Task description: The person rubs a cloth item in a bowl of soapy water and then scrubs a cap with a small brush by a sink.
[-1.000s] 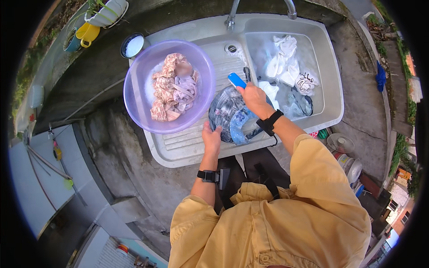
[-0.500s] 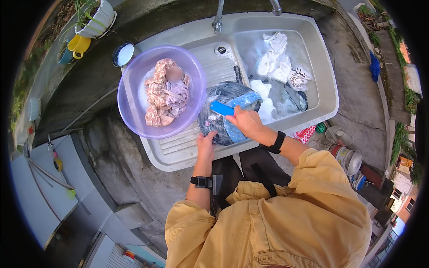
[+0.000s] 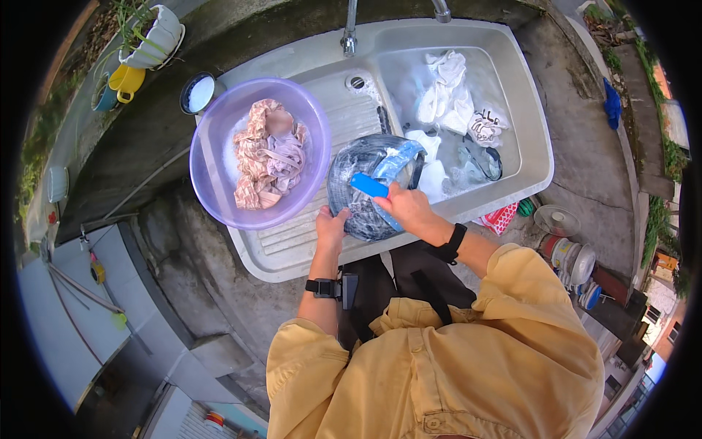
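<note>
A wet, soapy blue-grey cloth hat (image 3: 357, 192) with a light blue trim rests on the ribbed drainboard (image 3: 285, 241), beside the sink basin. My left hand (image 3: 333, 222) grips its lower left edge, thumb on the cloth. A blue scrub brush (image 3: 371, 185) is in my right hand (image 3: 409, 208), the fingers wrapped round one end. The brush lies over the middle of the hat, and its bristles are hidden underneath. White foam streaks the hat's crown.
At left stands a purple basin (image 3: 327, 139) of suds with pink and lilac clothes (image 3: 257, 154). White socks (image 3: 447, 95) and other cloths soak in the right basin (image 3: 530, 146). A bowl of white powder (image 3: 202, 94) sits behind the purple basin. A tap (image 3: 349, 40) rises at the back.
The hat has turned under my hands, showing more foamy crown and less dotted trim. The brush has shifted slightly right and down. My left hand has moved a little left and up.
</note>
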A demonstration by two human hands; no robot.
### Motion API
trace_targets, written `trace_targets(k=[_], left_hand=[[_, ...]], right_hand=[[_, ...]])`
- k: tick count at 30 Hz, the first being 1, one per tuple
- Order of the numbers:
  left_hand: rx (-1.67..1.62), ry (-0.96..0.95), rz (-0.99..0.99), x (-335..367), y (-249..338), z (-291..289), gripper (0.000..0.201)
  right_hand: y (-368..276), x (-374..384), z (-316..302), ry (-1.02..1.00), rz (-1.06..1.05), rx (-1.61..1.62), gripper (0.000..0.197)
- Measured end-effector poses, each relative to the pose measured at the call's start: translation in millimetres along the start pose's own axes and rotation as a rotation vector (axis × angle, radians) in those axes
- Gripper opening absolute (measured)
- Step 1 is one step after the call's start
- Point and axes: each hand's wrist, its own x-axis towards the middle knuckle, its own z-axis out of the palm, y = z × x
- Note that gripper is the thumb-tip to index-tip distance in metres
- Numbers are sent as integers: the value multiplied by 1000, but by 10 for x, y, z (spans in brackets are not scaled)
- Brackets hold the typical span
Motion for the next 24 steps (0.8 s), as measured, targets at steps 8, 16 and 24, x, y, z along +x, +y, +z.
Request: trace_targets(k=[8,16,24], left_hand=[[20,-105,68,-92,23,66,19],[258,-56,300,233,-79,-46,18],[72,-191,195,-66,0,76,25]], right_hand=[[640,157,-80,88,83,-67,43],[456,288,-72,45,63,-59,43],[-80,343,84,-54,-114,56,43]])
